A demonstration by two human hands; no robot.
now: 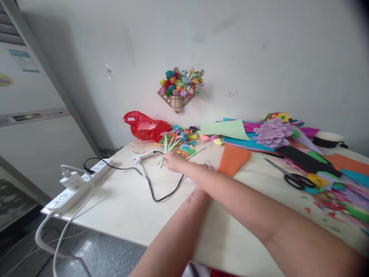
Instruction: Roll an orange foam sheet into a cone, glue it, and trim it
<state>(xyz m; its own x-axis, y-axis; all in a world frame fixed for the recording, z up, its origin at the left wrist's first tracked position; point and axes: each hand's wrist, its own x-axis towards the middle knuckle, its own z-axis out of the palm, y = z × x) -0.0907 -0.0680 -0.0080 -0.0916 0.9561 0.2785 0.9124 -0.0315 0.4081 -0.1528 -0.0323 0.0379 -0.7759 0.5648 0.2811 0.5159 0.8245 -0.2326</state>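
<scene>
My right arm crosses over my left, so my right hand [173,161] is the one farther left. Its fingers are closed round a bundle of thin pale green strips [170,145], whose tops fan out above the hand. Beneath and behind my right forearm is my left hand [206,167], at the edge of an orange foam sheet [235,158]; its fingers are mostly hidden. A white glue gun [142,156] lies on the table just left of my right hand. Small foam flowers [186,148] lie behind the hands.
The white table [121,207] holds a power strip [77,184] at the left, its black cord looping near my hands. A red plastic bag [147,127] lies at the back. Scissors [296,180], a purple flower [272,133], foam sheets and scraps cover the right side.
</scene>
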